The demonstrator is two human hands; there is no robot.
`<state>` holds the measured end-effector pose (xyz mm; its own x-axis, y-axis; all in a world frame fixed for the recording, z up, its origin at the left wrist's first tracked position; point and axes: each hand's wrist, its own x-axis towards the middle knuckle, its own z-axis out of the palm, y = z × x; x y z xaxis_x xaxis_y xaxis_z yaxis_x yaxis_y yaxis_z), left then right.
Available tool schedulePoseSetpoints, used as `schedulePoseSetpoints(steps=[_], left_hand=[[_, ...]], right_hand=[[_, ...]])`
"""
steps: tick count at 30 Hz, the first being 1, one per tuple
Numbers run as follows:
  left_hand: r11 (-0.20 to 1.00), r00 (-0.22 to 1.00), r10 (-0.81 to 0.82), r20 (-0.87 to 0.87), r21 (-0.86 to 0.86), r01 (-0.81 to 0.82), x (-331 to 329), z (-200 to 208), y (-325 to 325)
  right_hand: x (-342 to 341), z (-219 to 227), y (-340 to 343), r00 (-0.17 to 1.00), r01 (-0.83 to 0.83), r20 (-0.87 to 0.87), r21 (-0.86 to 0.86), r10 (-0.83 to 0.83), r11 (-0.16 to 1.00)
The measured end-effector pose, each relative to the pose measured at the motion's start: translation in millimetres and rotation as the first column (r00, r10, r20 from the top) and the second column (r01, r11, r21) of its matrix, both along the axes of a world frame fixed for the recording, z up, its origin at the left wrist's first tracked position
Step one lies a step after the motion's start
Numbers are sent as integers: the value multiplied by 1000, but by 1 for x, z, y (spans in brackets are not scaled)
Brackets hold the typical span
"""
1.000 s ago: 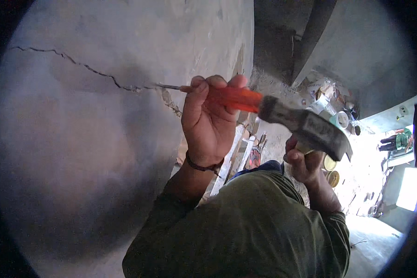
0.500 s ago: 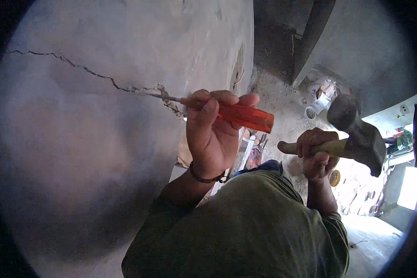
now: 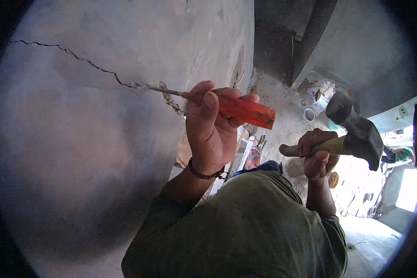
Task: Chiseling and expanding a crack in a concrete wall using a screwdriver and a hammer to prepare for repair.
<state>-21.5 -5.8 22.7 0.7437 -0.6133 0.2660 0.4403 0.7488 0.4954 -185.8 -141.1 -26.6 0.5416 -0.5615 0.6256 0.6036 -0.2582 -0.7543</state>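
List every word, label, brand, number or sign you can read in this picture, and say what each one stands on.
No text can be read anywhere.
Red tool handle in the left hand: no legible lettering.
Hammer in the right hand: no legible marking.
Cracked wall: no writing to be seen.
Pale litter in the background: too small and blurred to tell if it is printed.

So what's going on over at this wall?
The person's left hand holds an orange-handled screwdriver, its tip at or very near the jagged crack in the grey wall, beside a chipped patch. The right hand grips a claw hammer by its pale handle, with the hammer apart from the screwdriver. In the background at the right is another person in a green top.
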Motion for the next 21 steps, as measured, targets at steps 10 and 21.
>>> schedulePoseSetpoints(steps=[10, 21], left_hand=[[999, 994, -25, 106, -29, 28, 8, -4, 10], [998, 995, -41, 93, -41, 45, 7, 5, 13]], right_hand=[[-7, 0, 16, 960, -39, 269, -130, 73, 991], [-14, 14, 21, 963, -85, 252, -46, 93, 995]])
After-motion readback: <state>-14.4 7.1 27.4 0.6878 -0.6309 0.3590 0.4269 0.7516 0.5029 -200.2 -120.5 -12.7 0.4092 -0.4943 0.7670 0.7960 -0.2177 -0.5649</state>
